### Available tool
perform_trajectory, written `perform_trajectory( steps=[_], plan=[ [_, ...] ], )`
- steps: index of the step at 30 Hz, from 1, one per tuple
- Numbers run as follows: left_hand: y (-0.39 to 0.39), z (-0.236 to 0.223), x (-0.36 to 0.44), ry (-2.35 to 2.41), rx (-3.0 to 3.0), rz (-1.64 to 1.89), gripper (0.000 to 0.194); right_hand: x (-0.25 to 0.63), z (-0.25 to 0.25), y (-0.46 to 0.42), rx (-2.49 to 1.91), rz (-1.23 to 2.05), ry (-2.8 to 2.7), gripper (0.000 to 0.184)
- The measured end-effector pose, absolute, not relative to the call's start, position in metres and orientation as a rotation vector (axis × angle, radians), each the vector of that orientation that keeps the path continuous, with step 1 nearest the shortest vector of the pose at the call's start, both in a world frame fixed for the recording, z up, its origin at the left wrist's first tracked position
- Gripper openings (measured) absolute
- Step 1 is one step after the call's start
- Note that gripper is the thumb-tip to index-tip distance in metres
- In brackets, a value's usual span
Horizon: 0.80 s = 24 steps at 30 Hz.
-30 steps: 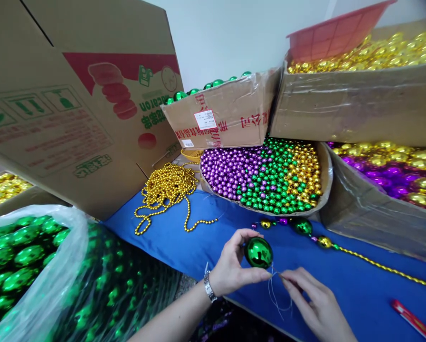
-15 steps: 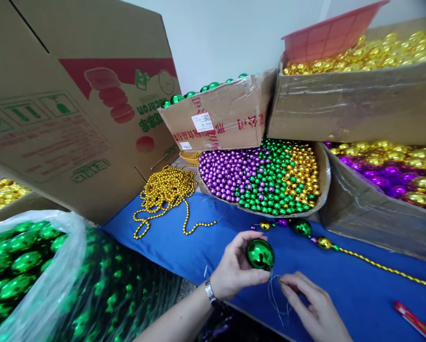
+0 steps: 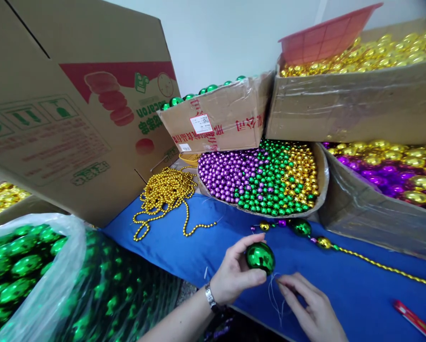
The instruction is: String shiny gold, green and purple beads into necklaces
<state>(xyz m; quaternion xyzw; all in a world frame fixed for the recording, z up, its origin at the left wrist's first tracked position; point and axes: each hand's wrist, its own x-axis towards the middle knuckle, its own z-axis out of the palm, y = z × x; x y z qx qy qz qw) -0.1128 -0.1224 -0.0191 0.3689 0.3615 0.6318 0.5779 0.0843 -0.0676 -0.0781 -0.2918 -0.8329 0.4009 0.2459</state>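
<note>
A large shiny green bead (image 3: 260,258) is held between the thumb and fingers of my left hand (image 3: 235,270), over the blue cloth. Just to its right, my right hand (image 3: 305,299) pinches a thin clear string (image 3: 277,301) close to the bead's lower edge. Loose ends of the string hang below my fingertips. Behind the hands lies a strand of mixed beads (image 3: 300,227) in purple, gold and green, which runs on into a thin gold bead chain (image 3: 383,268) toward the right.
An open box (image 3: 326,190) behind the hands holds small purple, green and gold beads. Gold bead chains (image 3: 168,187) lie heaped left of it. A plastic bag (image 3: 75,247) of green beads stands at left, a red-handled tool (image 3: 415,321) at right. Cartons (image 3: 355,107) rise behind.
The right hand has shifted very slightly left, closer to the green bead. My left hand keeps its hold on the bead, and the view has barely moved.
</note>
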Motion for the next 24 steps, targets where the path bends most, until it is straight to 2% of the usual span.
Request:
perform_trajectory(
  steps=[6, 14, 24],
  plan=[
    [-0.1210, -0.0216, -0.1100, 0.866, 0.786, 1.521, 0.069, 0.0859, -0.0818, -0.0694, -0.821, 1.090, -2.260, 0.018],
    [-0.1180, -0.0153, -0.1085, 0.780, 0.706, 1.507, 0.060, 0.0845, -0.0758, -0.0687, -0.849, 1.132, -2.257, 0.018],
    [-0.1161, -0.0158, -0.1143, 0.768, 0.731, 1.487, 0.059, 0.0844, -0.0726, -0.0673, -0.840, 1.157, -2.268, 0.018]
  ],
)
